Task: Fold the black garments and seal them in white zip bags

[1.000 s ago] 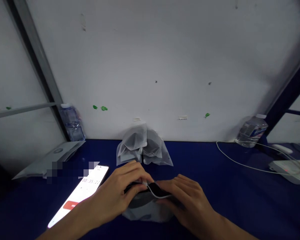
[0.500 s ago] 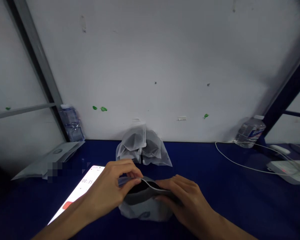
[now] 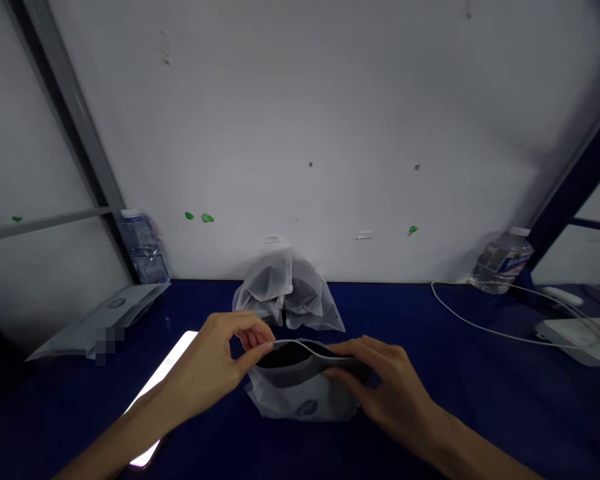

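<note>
A frosted zip bag (image 3: 285,399) with a dark round mark on its front sits on the blue table before me. Its mouth gapes on the left, showing a dark inside, and pinches together toward the right. My left hand (image 3: 223,363) is closed, thumb and fingers gripping the left end of the bag's rim. At the right end, my right hand (image 3: 393,383) holds the rim between thumb and fingers. I cannot make out what lies inside. Just behind stand two filled frosted bags (image 3: 265,287), leaning against the wall.
A lit phone (image 3: 153,383) lies partly under my left forearm. Flat frosted bags (image 3: 105,313) are stacked at the left. Plastic bottles stand in the left (image 3: 145,250) and right (image 3: 500,263) back corners. A white cable (image 3: 460,321) runs to a white device (image 3: 580,337) at right.
Both hands and the bag have moved slightly away from me, the bag also a little to the right. The left side of its mouth gapes a bit wider.
</note>
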The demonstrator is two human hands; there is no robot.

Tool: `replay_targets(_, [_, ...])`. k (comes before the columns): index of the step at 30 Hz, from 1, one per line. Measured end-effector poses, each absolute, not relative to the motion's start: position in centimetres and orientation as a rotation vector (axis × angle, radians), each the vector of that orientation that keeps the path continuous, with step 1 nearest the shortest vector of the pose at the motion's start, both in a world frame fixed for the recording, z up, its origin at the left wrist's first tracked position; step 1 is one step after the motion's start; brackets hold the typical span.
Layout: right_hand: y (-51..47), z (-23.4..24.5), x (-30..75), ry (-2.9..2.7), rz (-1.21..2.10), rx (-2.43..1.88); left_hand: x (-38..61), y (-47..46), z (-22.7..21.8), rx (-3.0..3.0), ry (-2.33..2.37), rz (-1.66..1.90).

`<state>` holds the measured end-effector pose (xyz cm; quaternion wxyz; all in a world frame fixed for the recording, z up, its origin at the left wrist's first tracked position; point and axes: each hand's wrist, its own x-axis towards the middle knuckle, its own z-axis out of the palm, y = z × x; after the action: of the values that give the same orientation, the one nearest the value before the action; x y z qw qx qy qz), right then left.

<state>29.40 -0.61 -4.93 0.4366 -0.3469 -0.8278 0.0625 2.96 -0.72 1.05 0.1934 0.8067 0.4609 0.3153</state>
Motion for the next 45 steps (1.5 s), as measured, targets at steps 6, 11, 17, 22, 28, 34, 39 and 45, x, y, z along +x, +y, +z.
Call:
replay_targets(6, [0.3, -4.9, 30.3, -2.037, 0.226, -0.948, 2.9, -0.6, 1.1, 2.228, 1.371, 0.859])
replay_targets(11, [0.5, -4.8, 30.6, -2.058, 0.235, -0.966, 3.1, -0.6, 1.1, 2.189, 1.361, 0.854])
replay_targets(17, [0.5, -5.0, 30.7, -2.095, 0.193, -0.902, 3.3, -0.4, 1.0, 2.228, 1.29, 0.898])
replay_targets(22, [0.5, -5.0, 30.6, -2.096, 0.176, -0.872, 3.1, -0.3, 0.6, 2.272, 1.258, 0.885])
replay_targets(28, [0.6, -5.1, 30.8, -2.101, 0.159, -0.872, 2.4, -0.4, -0.2, 2.43, 1.159, 0.844])
replay_targets(34, [0.4, -5.1, 30.8, -2.122, 0.182, -0.858, 2.2, -0.5, -0.2, 2.614, 1.074, 0.715])
replay_targets(39, [0.3, -5.1, 30.8, -2.132, 0.181, -0.853, 2.3, -0.9, -0.5, 2.551, 1.112, 0.71])
replay_targets(45, [-0.2, -4.4, 30.6, -2.143, 0.105, -0.832, 3.1, -1.2, -0.6, 2.184, 1.357, 0.801])
